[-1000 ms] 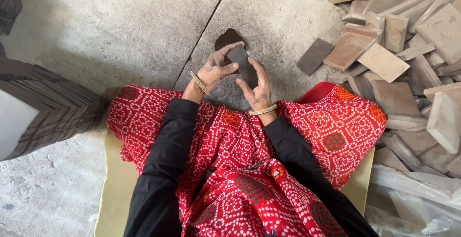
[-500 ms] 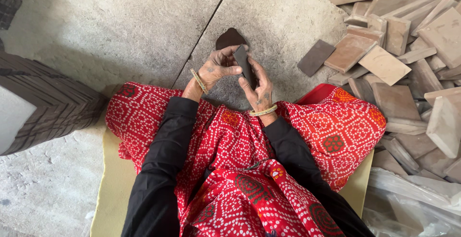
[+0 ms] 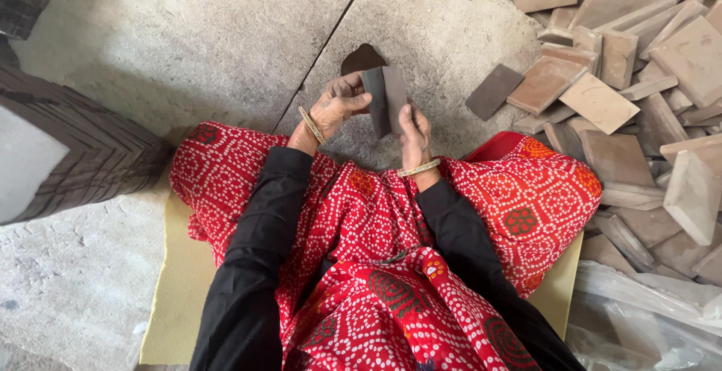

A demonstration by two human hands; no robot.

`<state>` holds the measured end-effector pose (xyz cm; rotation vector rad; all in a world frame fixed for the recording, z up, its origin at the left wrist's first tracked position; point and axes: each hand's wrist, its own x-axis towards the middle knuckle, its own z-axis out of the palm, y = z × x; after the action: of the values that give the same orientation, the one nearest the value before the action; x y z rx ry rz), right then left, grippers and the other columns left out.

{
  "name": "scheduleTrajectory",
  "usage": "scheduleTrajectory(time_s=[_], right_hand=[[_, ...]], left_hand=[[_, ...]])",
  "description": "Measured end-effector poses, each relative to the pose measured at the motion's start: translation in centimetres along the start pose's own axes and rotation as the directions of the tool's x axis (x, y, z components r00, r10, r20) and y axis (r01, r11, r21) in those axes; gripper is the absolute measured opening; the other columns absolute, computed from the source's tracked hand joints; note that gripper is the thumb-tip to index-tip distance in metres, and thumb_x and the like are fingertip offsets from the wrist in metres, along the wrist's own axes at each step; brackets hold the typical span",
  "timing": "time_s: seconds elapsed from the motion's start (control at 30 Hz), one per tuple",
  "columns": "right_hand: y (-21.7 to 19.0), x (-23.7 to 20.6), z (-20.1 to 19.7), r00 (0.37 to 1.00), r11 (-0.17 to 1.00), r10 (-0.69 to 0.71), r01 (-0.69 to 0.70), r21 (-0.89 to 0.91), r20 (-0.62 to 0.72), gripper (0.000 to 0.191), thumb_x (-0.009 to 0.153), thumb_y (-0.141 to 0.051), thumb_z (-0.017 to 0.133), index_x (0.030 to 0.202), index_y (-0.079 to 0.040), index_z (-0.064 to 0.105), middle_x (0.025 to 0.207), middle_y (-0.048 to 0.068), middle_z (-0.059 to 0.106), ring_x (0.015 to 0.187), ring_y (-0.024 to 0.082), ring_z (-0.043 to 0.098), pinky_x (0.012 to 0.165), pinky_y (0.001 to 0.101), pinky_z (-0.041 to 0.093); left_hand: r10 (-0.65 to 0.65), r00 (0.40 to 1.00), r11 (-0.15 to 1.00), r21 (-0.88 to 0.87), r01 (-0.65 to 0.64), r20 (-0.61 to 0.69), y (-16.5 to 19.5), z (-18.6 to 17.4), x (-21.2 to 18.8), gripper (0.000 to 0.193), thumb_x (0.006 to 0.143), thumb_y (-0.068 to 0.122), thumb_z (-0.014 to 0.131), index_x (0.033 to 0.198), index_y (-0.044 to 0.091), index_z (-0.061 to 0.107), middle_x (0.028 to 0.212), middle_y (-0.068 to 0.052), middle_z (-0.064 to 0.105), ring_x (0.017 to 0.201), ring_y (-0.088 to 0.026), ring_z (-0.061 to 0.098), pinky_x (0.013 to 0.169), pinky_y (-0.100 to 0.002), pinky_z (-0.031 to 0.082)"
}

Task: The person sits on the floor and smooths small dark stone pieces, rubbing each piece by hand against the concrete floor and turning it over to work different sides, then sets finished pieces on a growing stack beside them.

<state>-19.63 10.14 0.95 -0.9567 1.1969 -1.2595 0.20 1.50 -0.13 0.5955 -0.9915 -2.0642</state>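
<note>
the person sits on the floor with both hands raised in front of the knees, and everything here is easiest placed from the two dark grey slabs (image 3: 383,99) held there. the left hand (image 3: 336,106) is closed on the left edge of the slabs, thumb across the face and fingers curled behind. the right hand (image 3: 413,130) grips them from below on the right side, fingers wrapped up the edge. the slabs stand nearly upright, pressed face to face. just behind them, partly hidden by them, a dark rounded piece (image 3: 361,59) lies on the floor.

no labels or signs show anywhere. well to the left of the slabs stands a tall dark stack of flat pieces (image 3: 83,153), neatly layered. to the right of the slabs a loose heap of reddish-brown tiles (image 3: 624,78) sprawls across the floor, with one darker tile (image 3: 493,91) lying at its near edge. below that heap, far down and right of the slabs, lies crumpled clear plastic sheeting (image 3: 647,318).

beneath the slabs spreads the person's red patterned cloth (image 3: 361,213), with black sleeves (image 3: 259,251) over it, and a pale yellow mat (image 3: 180,288) under the legs. the floor (image 3: 188,33) is rough grey concrete, with a straight joint line running away behind the slabs.
</note>
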Motion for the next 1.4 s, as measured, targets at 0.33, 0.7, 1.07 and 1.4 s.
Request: scheduleTrajectory(time_s=[0.33, 0.7, 1.07, 1.4], right_hand=[[1.1, 0.5, -0.6, 0.989, 0.983, 0.048, -0.022, 0.182, -0.140, 0.027, 0.097, -0.033, 0.070, 0.102, -0.007, 0.073, 0.097, -0.001, 0.072, 0.090, 0.010, 0.066, 0.079, 0.0284, 0.057], [3.3, 0.6, -0.8, 0.997, 0.995, -0.059, 0.062, 0.074, -0.046, 0.023, 0.104, -0.025, 0.072, 0.089, -0.008, 0.066, 0.086, -0.008, 0.061, 0.082, 0.002, 0.049, 0.076, 0.0221, 0.043], [1.1, 0.1, -0.1, 0.998, 0.993, -0.062, 0.062, 0.097, 0.000, 0.018, 0.104, -0.021, 0.071, 0.100, -0.004, 0.073, 0.090, -0.006, 0.066, 0.085, 0.003, 0.055, 0.080, 0.0224, 0.048], [3.4, 1.2, -1.3, 0.976, 0.983, -0.182, 0.180, -0.028, -0.119, 0.017, 0.110, -0.016, 0.071, 0.102, 0.000, 0.071, 0.092, -0.002, 0.068, 0.083, 0.004, 0.056, 0.081, 0.0229, 0.048]], left_hand=[[-0.020, 0.997, 0.998, -0.056, 0.016, -0.070, -0.1, -0.1, -0.4, 0.034, 0.100, 0.006, 0.065, 0.134, 0.005, 0.062, 0.119, -0.004, 0.072, 0.110, -0.014, 0.067, 0.101, -0.036, 0.055], [0.003, 0.949, 0.991, 0.130, 0.041, -0.316, -3.2, 0.5, 0.1, 0.051, 0.105, 0.024, 0.058, 0.151, 0.007, 0.043, 0.143, -0.009, 0.059, 0.135, -0.021, 0.054, 0.111, -0.033, 0.045], [0.084, 0.964, 0.921, 0.388, 0.021, -0.251, -4.7, 0.3, 0.9, 0.100, 0.080, 0.047, 0.086, 0.149, 0.001, 0.030, 0.135, -0.020, 0.061, 0.130, -0.029, 0.060, 0.109, -0.038, 0.053], [-0.038, 0.962, 0.978, 0.189, 0.092, -0.269, -3.4, 0.2, 0.1, 0.099, 0.079, 0.022, 0.091, 0.152, 0.002, 0.026, 0.138, -0.012, 0.053, 0.134, -0.028, 0.051, 0.113, -0.042, 0.044]])
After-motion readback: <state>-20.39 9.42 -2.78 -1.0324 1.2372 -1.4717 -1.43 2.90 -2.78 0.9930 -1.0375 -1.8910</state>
